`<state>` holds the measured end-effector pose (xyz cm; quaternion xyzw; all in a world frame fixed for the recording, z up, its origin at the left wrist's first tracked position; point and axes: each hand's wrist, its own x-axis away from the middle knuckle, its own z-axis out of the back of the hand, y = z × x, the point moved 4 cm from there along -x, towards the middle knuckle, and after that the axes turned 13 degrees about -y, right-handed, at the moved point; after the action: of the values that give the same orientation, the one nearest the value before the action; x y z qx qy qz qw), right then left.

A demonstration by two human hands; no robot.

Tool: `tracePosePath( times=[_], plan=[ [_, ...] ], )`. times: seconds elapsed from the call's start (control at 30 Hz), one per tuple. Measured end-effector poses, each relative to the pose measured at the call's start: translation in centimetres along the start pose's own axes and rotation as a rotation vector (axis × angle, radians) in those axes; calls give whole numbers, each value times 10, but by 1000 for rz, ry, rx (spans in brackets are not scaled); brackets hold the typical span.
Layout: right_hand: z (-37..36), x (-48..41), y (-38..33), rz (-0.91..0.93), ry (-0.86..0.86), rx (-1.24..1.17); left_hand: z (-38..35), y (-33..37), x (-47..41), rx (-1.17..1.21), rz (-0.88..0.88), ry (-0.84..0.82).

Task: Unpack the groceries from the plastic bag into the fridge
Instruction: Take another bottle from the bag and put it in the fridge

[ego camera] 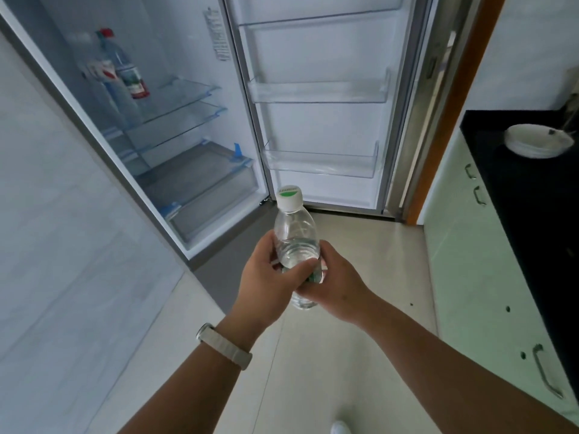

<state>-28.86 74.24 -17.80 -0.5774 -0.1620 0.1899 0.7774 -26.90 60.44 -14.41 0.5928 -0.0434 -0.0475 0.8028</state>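
- A clear water bottle [296,233] with a white cap stands upright in mid-air in front of the open fridge [175,126], held between both hands.
- The left hand [266,277] wraps the bottle's lower half from the left, thumb across its front and fingers curled behind.
- The right hand [335,283] closes on the same lower half from the right, its fingers tucked under and around the base.
- The two hands touch each other around the bottle; its neck and cap rise clear above them.
- A pale watch strap [224,346] sits on the left wrist.
- Inside the fridge, another bottle [123,70] with a red cap stands on an upper glass shelf, well apart from the hands.
- The open door [319,98] carries transparent bins.
- A white bowl [537,140] rests on the black counter [532,195] at right.
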Motion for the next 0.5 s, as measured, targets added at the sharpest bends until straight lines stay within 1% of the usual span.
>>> tracePosePath(
  times=[0.27, 0.5],
  plan=[
    [15, -69, 0, 49, -76, 7, 27, 0, -52, -16, 11, 84],
    [3, -144, -2, 47, -128, 23, 74, -22, -99, 28, 8, 145]
  ],
)
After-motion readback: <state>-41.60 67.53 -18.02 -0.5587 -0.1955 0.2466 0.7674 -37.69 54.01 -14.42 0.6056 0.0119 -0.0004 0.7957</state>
